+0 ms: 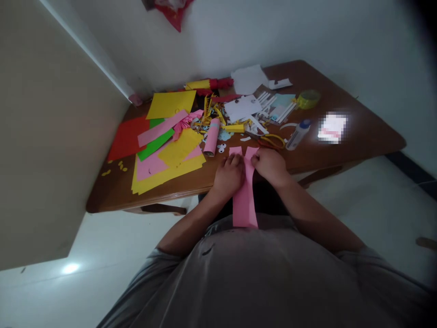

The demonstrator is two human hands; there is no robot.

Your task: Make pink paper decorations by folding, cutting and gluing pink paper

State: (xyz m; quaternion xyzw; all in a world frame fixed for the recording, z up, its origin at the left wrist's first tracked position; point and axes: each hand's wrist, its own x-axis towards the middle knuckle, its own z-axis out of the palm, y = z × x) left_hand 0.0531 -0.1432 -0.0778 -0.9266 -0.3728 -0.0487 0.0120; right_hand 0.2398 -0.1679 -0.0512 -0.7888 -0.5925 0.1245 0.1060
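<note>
Both hands at frame centre, knuckles up, forearms angled inward from lower frame. Left hand (229,175) curled tight, pinching left edge of pink paper strip (245,200). Right hand (269,166) likewise closed on right edge. Strip hangs from table edge (177,193) toward lap. Paper roll (211,136) just above left hand; glue bottle (297,135) right.

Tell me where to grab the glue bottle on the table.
Grip the glue bottle across its white body, below the blue cap, from above. It seems to lie on its side on the table with bare wood to its right, so both long sides are free to pinch.
</note>
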